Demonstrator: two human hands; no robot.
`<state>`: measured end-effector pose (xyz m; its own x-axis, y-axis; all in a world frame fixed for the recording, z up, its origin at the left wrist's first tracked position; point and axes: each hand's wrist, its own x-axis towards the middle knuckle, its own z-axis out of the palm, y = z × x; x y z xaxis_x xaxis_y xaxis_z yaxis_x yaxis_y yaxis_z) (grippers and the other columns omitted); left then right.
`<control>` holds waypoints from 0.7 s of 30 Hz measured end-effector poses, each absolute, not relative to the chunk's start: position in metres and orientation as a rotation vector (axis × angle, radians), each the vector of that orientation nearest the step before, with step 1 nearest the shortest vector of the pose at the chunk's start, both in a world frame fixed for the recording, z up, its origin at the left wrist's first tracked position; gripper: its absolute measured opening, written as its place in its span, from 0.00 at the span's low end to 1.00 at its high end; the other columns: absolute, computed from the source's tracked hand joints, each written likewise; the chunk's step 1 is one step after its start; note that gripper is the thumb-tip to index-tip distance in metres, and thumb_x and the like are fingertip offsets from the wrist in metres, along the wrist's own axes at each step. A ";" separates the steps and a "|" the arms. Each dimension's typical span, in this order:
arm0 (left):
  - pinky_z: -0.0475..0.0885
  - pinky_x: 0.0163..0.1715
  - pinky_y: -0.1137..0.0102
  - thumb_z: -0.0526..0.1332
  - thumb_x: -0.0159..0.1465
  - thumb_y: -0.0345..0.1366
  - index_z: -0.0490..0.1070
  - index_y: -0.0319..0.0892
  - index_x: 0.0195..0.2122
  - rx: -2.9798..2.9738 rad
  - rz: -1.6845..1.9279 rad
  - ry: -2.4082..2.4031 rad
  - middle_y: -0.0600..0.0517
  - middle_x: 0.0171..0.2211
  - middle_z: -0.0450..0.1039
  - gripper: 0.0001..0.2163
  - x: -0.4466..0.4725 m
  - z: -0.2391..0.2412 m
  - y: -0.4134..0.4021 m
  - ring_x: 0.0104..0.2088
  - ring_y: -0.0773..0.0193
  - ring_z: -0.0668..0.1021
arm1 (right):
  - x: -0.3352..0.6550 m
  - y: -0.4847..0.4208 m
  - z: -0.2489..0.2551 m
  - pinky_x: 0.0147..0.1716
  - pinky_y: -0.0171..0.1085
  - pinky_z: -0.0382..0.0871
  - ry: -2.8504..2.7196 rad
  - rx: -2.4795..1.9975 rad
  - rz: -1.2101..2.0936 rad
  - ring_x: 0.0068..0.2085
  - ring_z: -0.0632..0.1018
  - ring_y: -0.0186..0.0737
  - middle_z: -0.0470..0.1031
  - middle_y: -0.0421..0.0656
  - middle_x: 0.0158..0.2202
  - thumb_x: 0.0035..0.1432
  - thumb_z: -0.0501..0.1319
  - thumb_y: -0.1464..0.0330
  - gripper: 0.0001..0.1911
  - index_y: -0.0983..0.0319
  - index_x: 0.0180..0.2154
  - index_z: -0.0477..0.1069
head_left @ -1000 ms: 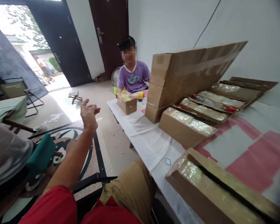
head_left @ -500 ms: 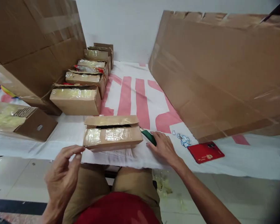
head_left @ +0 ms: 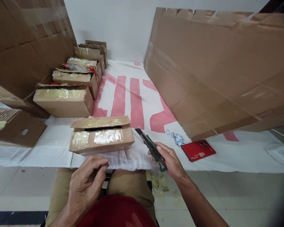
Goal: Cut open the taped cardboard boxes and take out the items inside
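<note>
In my right hand (head_left: pixel 168 157) is a green-and-black utility knife (head_left: pixel 153 148), lifted over the cloth with its blade end toward the upper left. Just left of its tip lies a small cardboard box (head_left: pixel 101 138), taped along its side, with a dark gap under its top flap. My left hand (head_left: pixel 90 176) hovers at the table edge in front of this box, apart from it. Its thumb and fingertips come together in a pinch, and whatever may be between them is too small to make out.
A row of small taped boxes (head_left: pixel 63 102) runs back along the left, beside a large carton (head_left: pixel 26 63). Another large cardboard piece (head_left: pixel 215 72) stands at the right. A red phone (head_left: pixel 198 150) and small blue-edged scraps (head_left: pixel 177 138) lie on the white-and-pink cloth (head_left: pixel 137 107).
My right hand has raised the utility knife off the cloth, so more of it shows. My left hand has moved right, away from the box's left corner. The view has shifted right.
</note>
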<state>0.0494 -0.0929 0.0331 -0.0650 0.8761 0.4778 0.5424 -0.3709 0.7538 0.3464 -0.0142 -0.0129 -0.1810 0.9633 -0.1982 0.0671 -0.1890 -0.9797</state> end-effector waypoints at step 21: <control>0.63 0.23 0.74 0.66 0.60 0.38 0.82 0.41 0.32 1.570 1.003 1.358 0.53 0.25 0.73 0.07 0.066 0.048 -0.067 0.22 0.70 0.70 | 0.346 -0.049 0.023 0.35 0.35 0.74 -2.188 -0.902 0.924 0.36 0.82 0.39 0.85 0.44 0.39 0.72 0.60 0.66 0.12 0.59 0.51 0.80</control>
